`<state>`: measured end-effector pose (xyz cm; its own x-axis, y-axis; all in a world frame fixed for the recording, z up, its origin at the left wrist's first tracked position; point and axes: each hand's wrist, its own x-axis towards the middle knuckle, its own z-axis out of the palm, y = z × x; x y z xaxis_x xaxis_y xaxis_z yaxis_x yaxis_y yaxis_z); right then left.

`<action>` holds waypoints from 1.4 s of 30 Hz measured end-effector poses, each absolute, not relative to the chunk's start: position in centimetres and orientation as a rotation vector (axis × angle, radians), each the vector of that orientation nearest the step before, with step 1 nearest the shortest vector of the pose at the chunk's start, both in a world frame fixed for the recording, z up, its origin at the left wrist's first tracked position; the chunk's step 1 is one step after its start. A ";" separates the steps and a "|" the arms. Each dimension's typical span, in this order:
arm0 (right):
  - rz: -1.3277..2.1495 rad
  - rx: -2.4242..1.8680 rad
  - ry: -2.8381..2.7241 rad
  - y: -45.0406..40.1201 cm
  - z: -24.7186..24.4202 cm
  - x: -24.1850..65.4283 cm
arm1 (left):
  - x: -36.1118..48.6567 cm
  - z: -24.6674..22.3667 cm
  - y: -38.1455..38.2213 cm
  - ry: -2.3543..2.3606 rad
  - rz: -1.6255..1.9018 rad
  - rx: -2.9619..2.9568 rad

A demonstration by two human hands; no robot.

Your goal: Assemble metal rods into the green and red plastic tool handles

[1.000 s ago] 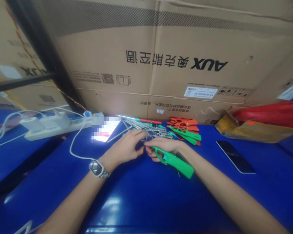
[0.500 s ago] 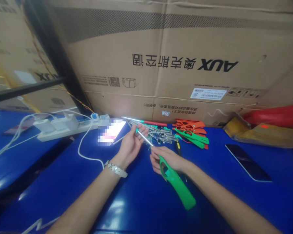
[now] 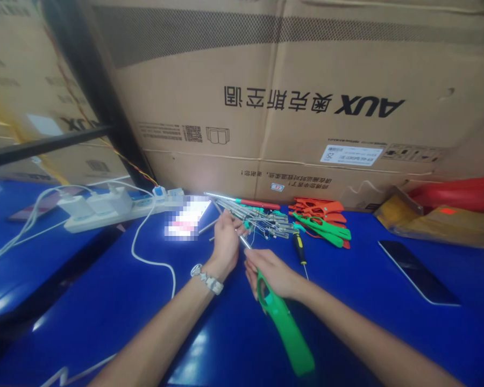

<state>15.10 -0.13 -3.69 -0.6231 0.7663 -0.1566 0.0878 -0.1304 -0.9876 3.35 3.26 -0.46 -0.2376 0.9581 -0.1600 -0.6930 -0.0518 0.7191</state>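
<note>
A: In the head view, how is the left hand (image 3: 227, 242) set?

B: Its fingers are curled in around the far part of a silver tube (image 3: 245, 242). The tip is hidden, so I can't tell how tightly they grip.

A: And the right hand (image 3: 272, 273)?

B: Closed around the front end of a green lighter (image 3: 289, 328), right where that tube comes out. The handle slants down toward the wearer, above the blue worktop (image 3: 218, 344).

A: What lies close by?

B: Just beyond the fingers, a heap of metal tubes (image 3: 272, 219) with thin wires. Right of that, orange handles (image 3: 322, 207) with green handles (image 3: 326, 230) partly over them. A black and yellow screwdriver (image 3: 299, 250) lies just in front of the heap.

A: Further out?

B: A dark-screened phone (image 3: 417, 271) to the right, a white power strip (image 3: 105, 212) to the left, and a large cardboard box (image 3: 177, 91) standing behind.
</note>
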 end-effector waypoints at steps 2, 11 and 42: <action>1.756 -1.018 -1.653 -0.1 -3.5 15.0 | 3.7 -0.4 3.1 0.884 1.587 0.373; 1.768 -0.981 -1.428 1.3 -3.7 15.1 | 2.8 -1.4 2.6 0.720 1.153 0.808; 1.974 -1.136 -1.565 2.9 0.0 16.1 | 1.4 -2.4 2.3 0.989 1.197 1.094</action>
